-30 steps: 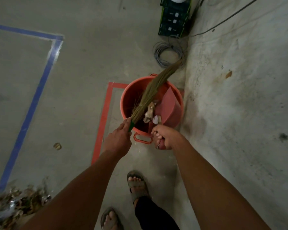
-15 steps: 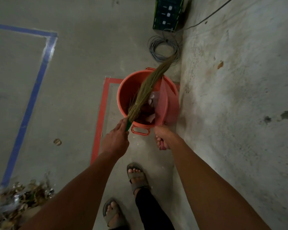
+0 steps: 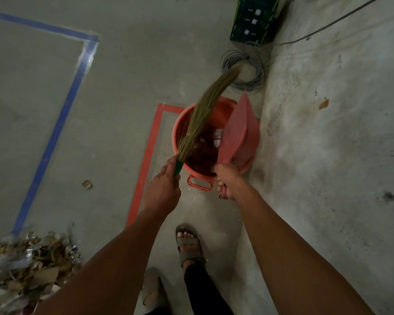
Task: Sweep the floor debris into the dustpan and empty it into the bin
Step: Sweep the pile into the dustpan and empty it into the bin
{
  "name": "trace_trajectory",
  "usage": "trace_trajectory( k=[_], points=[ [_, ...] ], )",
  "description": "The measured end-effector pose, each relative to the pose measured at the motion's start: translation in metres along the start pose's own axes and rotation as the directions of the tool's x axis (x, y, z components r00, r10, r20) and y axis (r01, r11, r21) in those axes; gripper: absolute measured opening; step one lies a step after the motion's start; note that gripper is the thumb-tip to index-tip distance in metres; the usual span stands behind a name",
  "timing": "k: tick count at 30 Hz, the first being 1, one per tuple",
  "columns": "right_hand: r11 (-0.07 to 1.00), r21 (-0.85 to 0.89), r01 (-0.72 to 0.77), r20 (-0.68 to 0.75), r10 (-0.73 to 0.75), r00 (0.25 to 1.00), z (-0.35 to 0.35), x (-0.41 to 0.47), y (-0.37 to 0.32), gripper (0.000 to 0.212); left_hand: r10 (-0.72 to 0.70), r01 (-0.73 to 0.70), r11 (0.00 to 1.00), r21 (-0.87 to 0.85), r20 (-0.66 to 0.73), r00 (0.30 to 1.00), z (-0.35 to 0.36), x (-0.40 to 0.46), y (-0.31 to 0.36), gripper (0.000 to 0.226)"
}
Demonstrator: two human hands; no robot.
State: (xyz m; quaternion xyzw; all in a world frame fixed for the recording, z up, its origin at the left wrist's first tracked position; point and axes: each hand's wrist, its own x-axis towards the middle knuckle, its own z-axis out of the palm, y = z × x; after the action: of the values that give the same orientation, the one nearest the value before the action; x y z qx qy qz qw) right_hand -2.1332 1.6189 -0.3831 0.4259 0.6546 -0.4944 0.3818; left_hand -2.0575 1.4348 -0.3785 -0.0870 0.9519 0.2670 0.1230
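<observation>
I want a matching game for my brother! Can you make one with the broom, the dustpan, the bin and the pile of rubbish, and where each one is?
Things:
1. broom
2. dustpan
3. bin
4. pile of rubbish

Places:
A. on the floor, bottom left corner
B. gripped by the right hand, tipped over the bin
C. standing by the red tape
D. gripped by the left hand

Pairs: 1-D, 2-B, 3-C, 4-A
</observation>
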Motion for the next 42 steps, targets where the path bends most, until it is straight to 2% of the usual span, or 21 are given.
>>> trace_trajectory(
  k=[4,6,9,18,22,25,29,31,33,35,39,42],
  points=[
    [0.989,0.11,0.103,0.072,-0.112,0.991,0.03,0.0,-0.022,0.018,-0.154,0.151,0.988,-0.044,-0.079,0.985,-0.008,0.007,-0.022,0.064],
    [0.975,0.18,0.128,0.124,-0.151,0.981,0.048,-0.004,-0.03,0.022,-0.233,0.225,0.97,-0.095,-0.085,0.969,-0.009,0.008,-0.038,0.063],
    [0.973,0.182,0.145,0.202,-0.181,0.962,0.086,-0.005,-0.035,0.029,-0.36,0.346,0.925,-0.161,-0.071,0.93,-0.008,0.01,-0.072,0.063],
    [0.987,0.075,0.144,0.343,-0.161,0.925,0.197,-0.001,-0.013,0.034,-0.587,0.603,0.74,-0.299,0.151,0.796,0.017,0.016,-0.177,0.054],
    [0.994,0.011,0.112,0.397,-0.107,0.911,0.246,0.008,0.017,0.03,-0.685,0.734,0.598,-0.323,0.269,0.677,0.034,0.0,-0.239,0.035],
    [0.996,-0.039,0.083,0.416,-0.059,0.907,0.28,0.008,0.042,0.032,-0.773,0.825,0.47,-0.312,0.305,0.556,0.042,-0.026,-0.284,0.037],
    [0.992,-0.116,0.056,0.431,-0.001,0.902,0.321,-0.004,0.072,0.033,-0.896,0.891,0.198,-0.409,0.292,0.333,0.042,-0.082,-0.326,0.043],
    [0.99,-0.13,0.046,0.436,0.015,0.9,0.337,-0.015,0.084,0.034,-0.934,0.874,0.143,-0.463,0.229,0.274,0.036,-0.109,-0.335,0.043],
    [0.989,-0.138,0.045,0.439,0.02,0.898,0.353,-0.027,0.094,0.036,-0.948,0.85,0.178,-0.496,0.145,0.283,0.028,-0.135,-0.341,0.043],
    [0.988,-0.145,0.044,0.437,0.024,0.899,0.369,-0.038,0.103,0.036,-0.938,0.812,0.255,-0.525,0.071,0.34,0.025,-0.157,-0.349,0.047],
    [0.992,-0.12,0.043,0.423,0.012,0.906,0.382,-0.04,0.105,0.036,-0.847,0.729,0.437,-0.527,0.032,0.53,0.028,-0.168,-0.359,0.057],
    [0.996,-0.06,0.072,0.386,-0.043,0.921,0.377,-0.03,0.097,0.037,-0.678,0.604,0.612,-0.511,0.055,0.733,0.037,-0.16,-0.358,0.058]
  ],
)
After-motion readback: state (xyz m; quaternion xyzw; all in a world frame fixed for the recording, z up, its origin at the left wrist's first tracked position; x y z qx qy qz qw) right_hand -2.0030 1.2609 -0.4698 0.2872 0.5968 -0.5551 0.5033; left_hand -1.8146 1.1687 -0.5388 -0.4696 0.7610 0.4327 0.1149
